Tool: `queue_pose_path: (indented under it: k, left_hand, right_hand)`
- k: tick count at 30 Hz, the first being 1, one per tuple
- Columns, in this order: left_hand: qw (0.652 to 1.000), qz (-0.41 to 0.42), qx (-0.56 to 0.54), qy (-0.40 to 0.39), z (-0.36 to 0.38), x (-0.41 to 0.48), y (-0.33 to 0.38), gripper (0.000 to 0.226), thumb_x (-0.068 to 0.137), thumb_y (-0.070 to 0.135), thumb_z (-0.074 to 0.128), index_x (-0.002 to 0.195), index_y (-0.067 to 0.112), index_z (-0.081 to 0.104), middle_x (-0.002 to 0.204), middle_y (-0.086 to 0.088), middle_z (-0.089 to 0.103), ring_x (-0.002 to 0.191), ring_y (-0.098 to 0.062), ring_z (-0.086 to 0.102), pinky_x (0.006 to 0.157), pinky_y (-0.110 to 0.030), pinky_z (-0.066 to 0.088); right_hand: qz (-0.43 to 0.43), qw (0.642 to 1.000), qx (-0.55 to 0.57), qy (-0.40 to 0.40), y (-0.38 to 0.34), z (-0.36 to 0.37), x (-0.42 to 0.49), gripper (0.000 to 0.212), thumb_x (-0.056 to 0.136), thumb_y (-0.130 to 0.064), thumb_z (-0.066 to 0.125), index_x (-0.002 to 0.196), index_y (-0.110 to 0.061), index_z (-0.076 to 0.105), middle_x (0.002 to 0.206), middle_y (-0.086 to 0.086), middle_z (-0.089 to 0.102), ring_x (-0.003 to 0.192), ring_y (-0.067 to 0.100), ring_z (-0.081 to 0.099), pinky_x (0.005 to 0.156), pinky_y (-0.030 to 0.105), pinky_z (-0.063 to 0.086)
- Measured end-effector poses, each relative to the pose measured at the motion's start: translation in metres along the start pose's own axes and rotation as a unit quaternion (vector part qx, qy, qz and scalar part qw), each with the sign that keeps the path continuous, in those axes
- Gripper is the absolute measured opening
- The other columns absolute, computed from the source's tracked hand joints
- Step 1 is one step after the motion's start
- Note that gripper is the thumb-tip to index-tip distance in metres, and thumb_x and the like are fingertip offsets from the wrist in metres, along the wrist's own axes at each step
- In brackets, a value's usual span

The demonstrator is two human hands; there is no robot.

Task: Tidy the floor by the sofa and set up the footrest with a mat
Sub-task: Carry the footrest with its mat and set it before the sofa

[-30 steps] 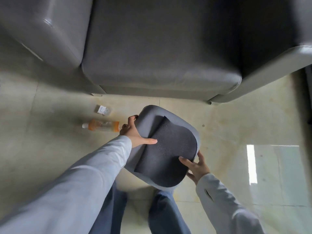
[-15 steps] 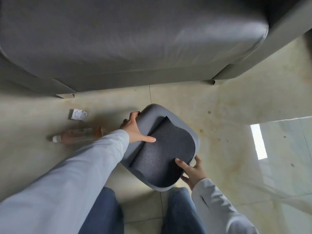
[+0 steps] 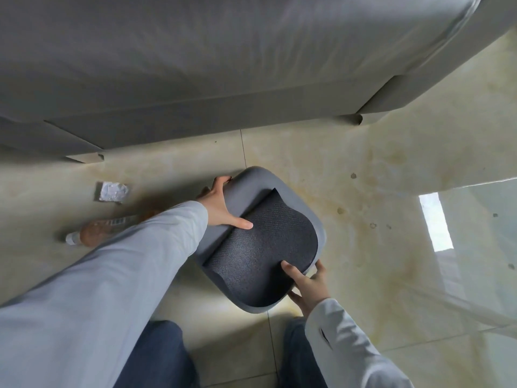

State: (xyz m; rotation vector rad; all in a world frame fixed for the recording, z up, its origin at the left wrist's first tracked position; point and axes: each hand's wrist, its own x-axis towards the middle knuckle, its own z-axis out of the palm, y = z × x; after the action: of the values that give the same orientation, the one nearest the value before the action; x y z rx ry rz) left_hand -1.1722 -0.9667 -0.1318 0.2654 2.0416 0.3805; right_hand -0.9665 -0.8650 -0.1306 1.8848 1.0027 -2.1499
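Note:
A grey cushioned footrest stands on the tiled floor in front of the grey sofa. A dark textured mat lies on its top, skewed, leaving the far left strip bare. My left hand grips the footrest's far left edge, thumb at the mat's border. My right hand holds the near right corner, thumb pressed on the mat and fingers under the rim. A bottle of orange drink lies on the floor to the left, partly behind my left sleeve. A crumpled white scrap lies beyond it.
The sofa's base and two short feet run across the floor just beyond the footrest. My knees in blue jeans are directly below it. The glossy floor to the right carries a bright window reflection.
My view has dipped closer to the floor, so the sofa fills more of the top. Both hands keep their hold on the footrest, which has stayed put relative to them.

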Motion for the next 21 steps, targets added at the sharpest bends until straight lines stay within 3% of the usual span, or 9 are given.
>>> queue_pose_path:
  k: [7, 11, 16, 21]
  left_hand:
    - [1.000, 0.005, 0.012, -0.010, 0.001, 0.013, 0.000, 0.121, 0.058, 0.040, 0.084, 0.148, 0.025, 0.003, 0.153, -0.009, 0.025, 0.142, -0.026, 0.026, 0.112, -0.035, 0.028]
    - [1.000, 0.005, 0.013, -0.015, 0.005, 0.020, 0.002, 0.122, 0.057, 0.041, 0.084, 0.147, 0.027, 0.003, 0.152, -0.010, 0.026, 0.141, -0.027, 0.027, 0.111, -0.035, 0.029]
    - [0.999, 0.007, 0.025, -0.024, 0.001, 0.023, 0.002, 0.124, 0.056, 0.042, 0.084, 0.148, 0.028, 0.002, 0.155, -0.009, 0.022, 0.143, -0.027, 0.025, 0.113, -0.037, 0.027]
    - [0.998, 0.010, 0.005, -0.057, -0.001, 0.019, 0.003, 0.125, 0.061, 0.044, 0.081, 0.149, 0.026, -0.006, 0.160, -0.003, 0.012, 0.148, -0.023, 0.015, 0.118, -0.037, 0.019]
  right_hand:
    - [-0.002, 1.000, 0.009, 0.013, 0.009, 0.000, 0.017, 0.080, 0.078, 0.003, 0.067, 0.143, -0.014, 0.023, 0.140, 0.019, 0.047, 0.116, 0.032, 0.054, 0.076, 0.035, 0.047]
    - [0.003, 1.000, 0.015, 0.012, 0.012, -0.001, 0.019, 0.079, 0.079, 0.001, 0.066, 0.143, -0.013, 0.023, 0.140, 0.019, 0.047, 0.107, 0.028, 0.053, 0.063, 0.028, 0.044]
    - [0.005, 1.000, 0.009, 0.004, 0.013, -0.003, 0.020, 0.078, 0.079, 0.001, 0.066, 0.144, -0.012, 0.024, 0.140, 0.019, 0.048, 0.106, 0.028, 0.054, 0.063, 0.027, 0.045]
    - [0.018, 0.999, 0.038, -0.016, 0.008, -0.002, 0.013, 0.087, 0.084, -0.008, 0.063, 0.149, -0.024, 0.008, 0.141, 0.007, 0.044, 0.105, 0.021, 0.047, 0.089, 0.040, 0.039]
